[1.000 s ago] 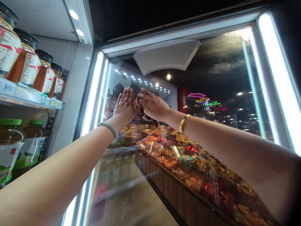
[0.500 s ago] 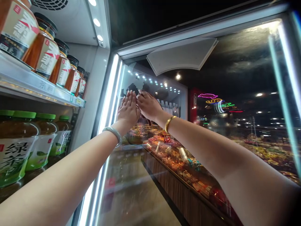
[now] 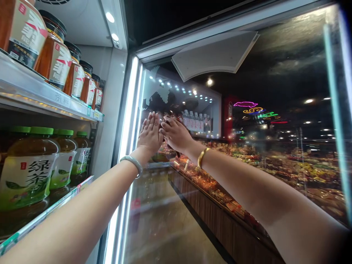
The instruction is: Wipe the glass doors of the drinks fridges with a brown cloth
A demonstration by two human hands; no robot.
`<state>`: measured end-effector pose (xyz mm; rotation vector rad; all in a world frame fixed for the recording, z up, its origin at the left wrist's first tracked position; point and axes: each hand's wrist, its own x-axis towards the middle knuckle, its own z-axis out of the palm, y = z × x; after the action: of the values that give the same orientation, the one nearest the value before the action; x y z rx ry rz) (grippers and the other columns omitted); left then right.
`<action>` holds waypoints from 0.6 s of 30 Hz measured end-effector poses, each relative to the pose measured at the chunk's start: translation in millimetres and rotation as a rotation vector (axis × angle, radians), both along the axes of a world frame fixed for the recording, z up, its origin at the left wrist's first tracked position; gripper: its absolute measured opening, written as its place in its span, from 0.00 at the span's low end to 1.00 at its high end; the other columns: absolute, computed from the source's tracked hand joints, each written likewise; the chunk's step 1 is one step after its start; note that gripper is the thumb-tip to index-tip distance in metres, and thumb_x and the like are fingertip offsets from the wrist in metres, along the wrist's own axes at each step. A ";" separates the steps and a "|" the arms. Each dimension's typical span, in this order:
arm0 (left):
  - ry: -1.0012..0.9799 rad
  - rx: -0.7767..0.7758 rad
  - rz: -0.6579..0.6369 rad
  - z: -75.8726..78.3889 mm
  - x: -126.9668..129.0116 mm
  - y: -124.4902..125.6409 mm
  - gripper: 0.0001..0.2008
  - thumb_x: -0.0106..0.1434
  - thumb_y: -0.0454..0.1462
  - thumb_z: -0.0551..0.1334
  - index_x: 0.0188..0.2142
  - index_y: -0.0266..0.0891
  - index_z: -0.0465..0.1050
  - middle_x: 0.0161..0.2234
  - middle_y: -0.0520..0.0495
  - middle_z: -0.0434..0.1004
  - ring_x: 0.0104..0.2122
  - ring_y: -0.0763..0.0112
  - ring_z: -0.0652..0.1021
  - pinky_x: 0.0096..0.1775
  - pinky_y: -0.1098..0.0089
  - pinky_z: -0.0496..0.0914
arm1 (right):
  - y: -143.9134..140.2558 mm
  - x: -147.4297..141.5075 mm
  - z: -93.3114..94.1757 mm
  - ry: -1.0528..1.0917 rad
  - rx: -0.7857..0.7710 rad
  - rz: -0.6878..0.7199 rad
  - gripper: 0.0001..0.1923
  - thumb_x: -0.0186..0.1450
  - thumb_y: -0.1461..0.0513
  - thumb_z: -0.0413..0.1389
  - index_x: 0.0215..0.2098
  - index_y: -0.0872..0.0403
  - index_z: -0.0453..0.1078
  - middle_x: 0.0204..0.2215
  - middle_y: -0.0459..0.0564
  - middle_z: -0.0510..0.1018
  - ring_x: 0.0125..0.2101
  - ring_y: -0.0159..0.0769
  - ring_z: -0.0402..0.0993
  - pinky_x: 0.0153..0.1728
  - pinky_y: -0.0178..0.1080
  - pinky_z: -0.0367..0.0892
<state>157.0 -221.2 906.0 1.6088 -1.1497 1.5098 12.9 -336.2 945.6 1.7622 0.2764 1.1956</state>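
My left hand [image 3: 150,132] lies flat against the glass door [image 3: 255,121] of a lit drinks cooler, fingers together and pointing up. A pale bangle sits on its wrist. Right beside it, touching it, my right hand [image 3: 176,135] presses a dark reddish cloth [image 3: 173,152] onto the glass. The cloth is mostly hidden under the palm and only a dark edge shows below the hand. A gold bangle is on that wrist. Both arms are stretched out.
Open cooler shelves at the left hold brown bottles with black caps [image 3: 56,62] above and green-capped tea bottles [image 3: 30,165] below. A bright light strip [image 3: 129,110] runs down the door frame. Beyond the glass are a long sweets counter [image 3: 233,209] and water bottles [image 3: 195,121].
Both hands have slid together a little down the glass. The view has swung left, so more of the shelves shows.
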 end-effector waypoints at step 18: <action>-0.054 -0.007 -0.147 -40.0 -24.2 -53.9 0.36 0.72 0.38 0.49 0.76 0.32 0.41 0.77 0.37 0.43 0.76 0.59 0.46 0.75 0.51 0.49 | -46.8 -85.6 -40.5 0.014 0.077 -0.061 0.21 0.75 0.57 0.51 0.64 0.51 0.70 0.64 0.53 0.73 0.70 0.54 0.58 0.72 0.60 0.60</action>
<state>132.8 -275.1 866.0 1.4538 -1.2619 1.4678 -72.7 -383.0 905.1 1.8334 0.1859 1.1639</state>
